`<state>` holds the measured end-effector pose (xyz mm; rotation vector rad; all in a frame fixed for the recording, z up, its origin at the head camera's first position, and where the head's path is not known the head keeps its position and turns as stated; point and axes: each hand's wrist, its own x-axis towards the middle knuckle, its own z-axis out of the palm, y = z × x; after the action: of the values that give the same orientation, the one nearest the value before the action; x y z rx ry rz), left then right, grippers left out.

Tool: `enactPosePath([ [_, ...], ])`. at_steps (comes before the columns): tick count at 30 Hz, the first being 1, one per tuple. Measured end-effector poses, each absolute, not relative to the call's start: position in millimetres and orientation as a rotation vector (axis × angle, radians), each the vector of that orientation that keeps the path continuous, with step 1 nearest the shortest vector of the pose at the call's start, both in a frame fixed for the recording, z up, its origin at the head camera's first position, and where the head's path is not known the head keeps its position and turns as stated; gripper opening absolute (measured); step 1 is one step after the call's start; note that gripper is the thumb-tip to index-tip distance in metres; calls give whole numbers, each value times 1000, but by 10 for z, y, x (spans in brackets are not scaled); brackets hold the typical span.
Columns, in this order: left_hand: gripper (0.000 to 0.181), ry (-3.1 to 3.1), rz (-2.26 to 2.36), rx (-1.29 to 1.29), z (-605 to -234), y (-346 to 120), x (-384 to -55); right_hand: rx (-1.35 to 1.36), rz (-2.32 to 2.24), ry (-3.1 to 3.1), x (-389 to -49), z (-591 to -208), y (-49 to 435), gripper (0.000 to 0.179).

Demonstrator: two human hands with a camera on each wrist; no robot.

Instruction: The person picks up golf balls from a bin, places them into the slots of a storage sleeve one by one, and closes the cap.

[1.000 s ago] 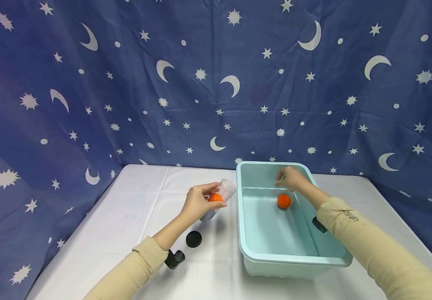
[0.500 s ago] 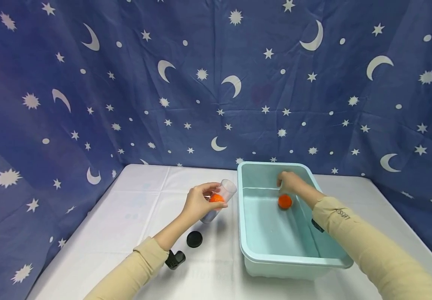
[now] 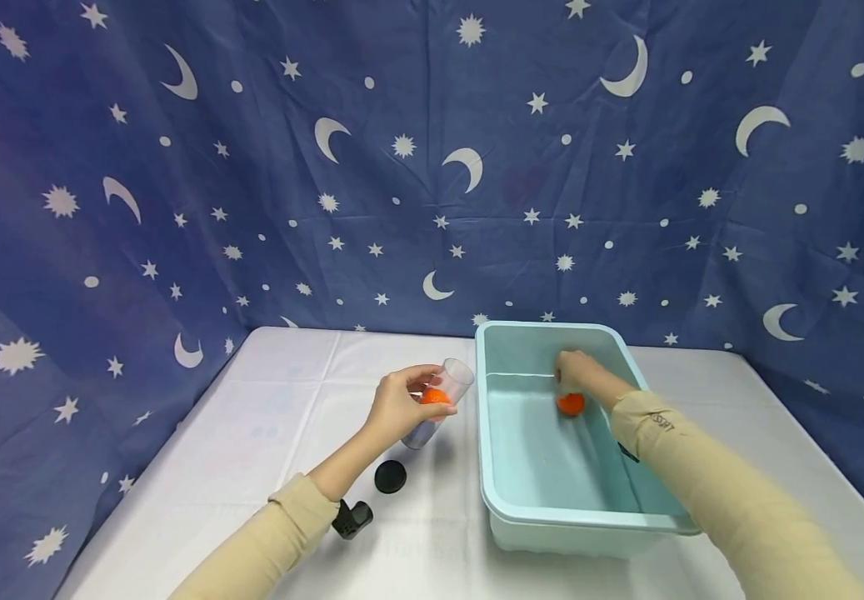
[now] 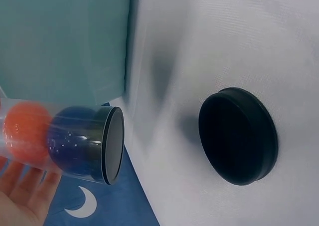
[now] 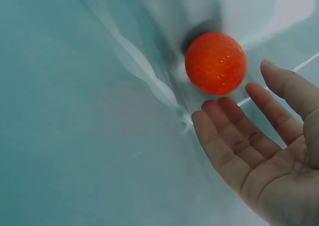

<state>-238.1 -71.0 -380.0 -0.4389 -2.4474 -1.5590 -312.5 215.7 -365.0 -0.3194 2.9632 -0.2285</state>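
Two bare hands at work, compared with half a second earlier. The right hand has come lower inside the pale-green bin and nearer to the orange ball; from the head view it now covers the ball's upper part, previously almost fully visible. Its fingers are spread and slightly bent, holding nothing, their tips just beside the ball, which lies on the bin floor; contact cannot be told. The left hand is unchanged, its thumb and fingers around a tilted clear tube containing a second orange ball and a dark blue ball. The bin's near-side wall stands between tube and loose ball. A black lid lies on the white cloth, left of the bin. Behind hangs a blue curtain with moons and stars.
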Motion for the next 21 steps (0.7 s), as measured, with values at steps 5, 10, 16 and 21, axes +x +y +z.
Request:
enactPosePath([
  [5,55,-2448,-1577,-442,-3811,-708,-2407,-240,-201,2916,-3135,-3722,2171,11],
  [10,56,-2465,-1573,-449,-3820,-718,-2422,-235,-162,2902,-3173,-3777,2175,14],
  [16,55,-2456,-1580,-455,-3830,-721,-2414,-259,-150,2915,-3169,-3824,2158,16],
  [21,55,-2451,-1599,-436,-3827,-715,-2401,-277,-150,2915,-3139,-3824,2149,16],
])
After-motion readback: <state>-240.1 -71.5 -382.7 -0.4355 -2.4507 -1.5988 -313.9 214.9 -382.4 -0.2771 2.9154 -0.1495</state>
